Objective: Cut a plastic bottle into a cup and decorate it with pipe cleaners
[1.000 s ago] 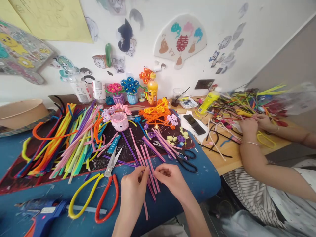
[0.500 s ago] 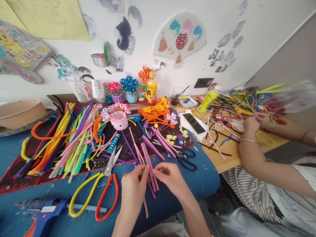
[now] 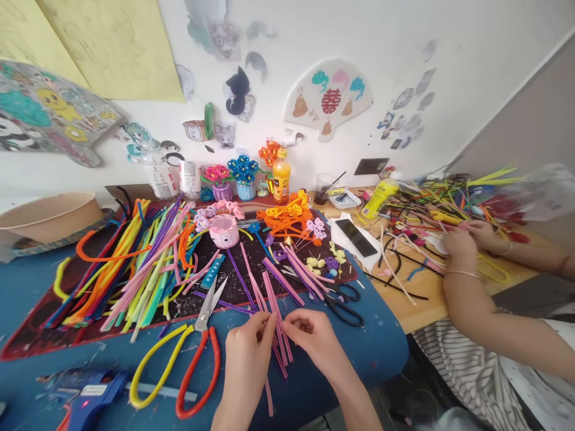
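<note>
My left hand [image 3: 248, 353] is closed in a pinch, thumb against forefinger, above the front edge of the blue table. Close beside it, my right hand [image 3: 309, 335] also pinches, its fingers curled inward. Whatever sits between the fingertips is too small or hidden to make out. Pink pipe cleaners [image 3: 277, 314] lie beneath and between both hands, some reaching toward me past the edge. Left of my left hand rest scissors [image 3: 204, 314] with one yellow and one red handle, blades apart. Black-handled scissors [image 3: 345, 302] lie just beyond my right hand.
A blue glue gun [image 3: 92, 392] lies at front left, below a pile of coloured pipe cleaners [image 3: 139, 257]. A pink pot [image 3: 223, 231] with flowers stands mid-table. A phone [image 3: 357, 236] lies right. At the wooden table, another person's hands [image 3: 462, 245] work among pipe cleaners.
The whole view has shifted, so things appear lower and slightly to the right. Both my hands keep their pinched pose over the pink pipe cleaners.
</note>
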Tool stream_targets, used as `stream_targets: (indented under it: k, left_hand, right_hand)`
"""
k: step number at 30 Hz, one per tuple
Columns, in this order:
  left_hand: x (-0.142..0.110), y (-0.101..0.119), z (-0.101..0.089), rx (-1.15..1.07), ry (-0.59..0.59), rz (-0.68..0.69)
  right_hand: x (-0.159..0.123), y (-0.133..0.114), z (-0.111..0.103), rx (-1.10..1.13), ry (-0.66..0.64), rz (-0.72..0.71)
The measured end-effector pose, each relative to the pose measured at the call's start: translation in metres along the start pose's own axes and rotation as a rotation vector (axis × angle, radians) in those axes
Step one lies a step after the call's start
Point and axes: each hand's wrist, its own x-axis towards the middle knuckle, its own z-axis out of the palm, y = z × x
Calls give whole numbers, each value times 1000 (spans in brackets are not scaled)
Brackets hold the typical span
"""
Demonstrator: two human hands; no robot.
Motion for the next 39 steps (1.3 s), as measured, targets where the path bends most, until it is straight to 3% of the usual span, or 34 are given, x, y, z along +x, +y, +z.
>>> stream_targets:
  k: [8,17,23,30,34,39]
  left_hand:
    - [-5,-6,-18,4,46,-15]
    - [-13,-17,-49,39,181,-72]
    - [-20,-23,-60,35,194,-83]
    - [-24,-33,-60,45,124,-103]
    - [-20,-34,-54,98,78,-80]
    - [-17,-33,-50,235,45,-37]
  right_hand:
    - [-2,-1,6,-125,71,-42]
    - [-5,-5,24,-378,205,-103]
    - [-1,-12,39,-615,219,-196]
    - [-3,-15,51,-755,209,-234]
    - [-6,-19,58,-901,223,-199]
    - [-5,-25,62,-932,247,-154]
